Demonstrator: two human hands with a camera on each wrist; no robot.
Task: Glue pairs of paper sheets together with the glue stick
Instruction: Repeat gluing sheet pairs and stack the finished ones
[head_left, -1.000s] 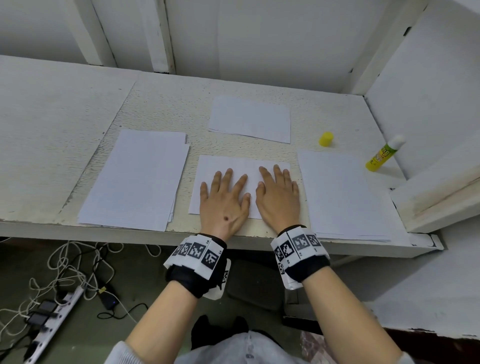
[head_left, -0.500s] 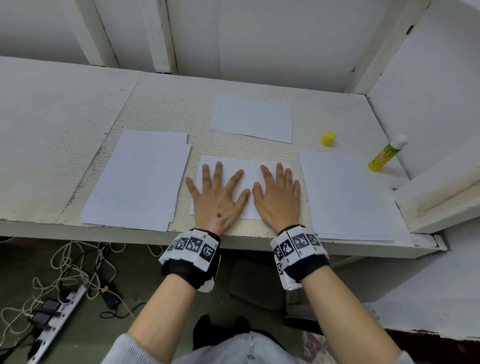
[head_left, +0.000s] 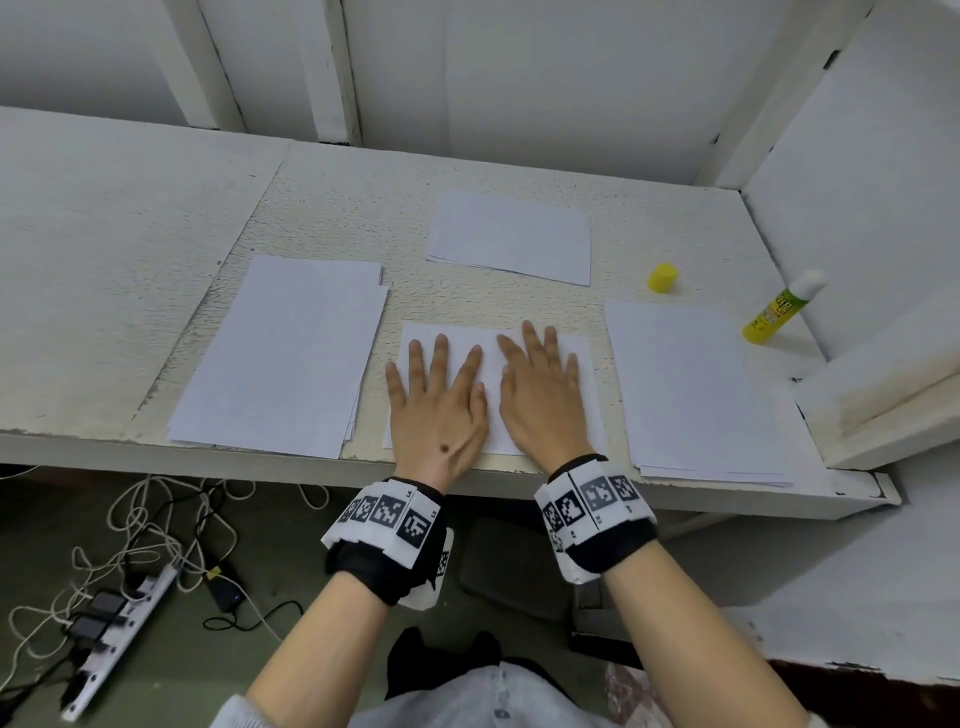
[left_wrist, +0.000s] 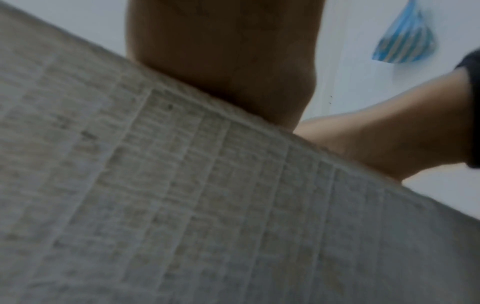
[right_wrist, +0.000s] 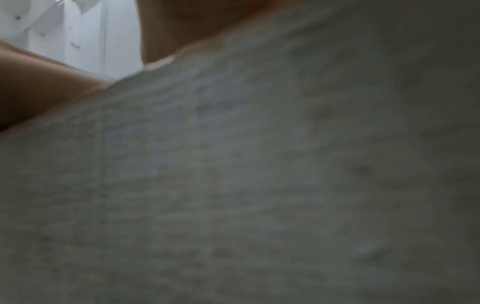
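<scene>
Paper lies at the desk's near edge, in the middle, under both hands. The left hand rests flat on its left half, fingers straight and spread wide, the little finger reaching just past the sheet's left edge. The right hand lies flat on the right half, fingers straight and closer together; the two thumbs are just beside each other. Neither hand holds anything.

A left stack of sheets sits just beside the pressed paper, a right stack on the other side, and a far sheet lies beyond it, apart. The glue stick stands tilted against the right wall, uncapped (its white tip showing), well apart from the hands. Its yellow cap stands on the desk between the far sheet and the stick.

Both wrist views are dim and blurred, showing only paper close up and a hand's underside.
</scene>
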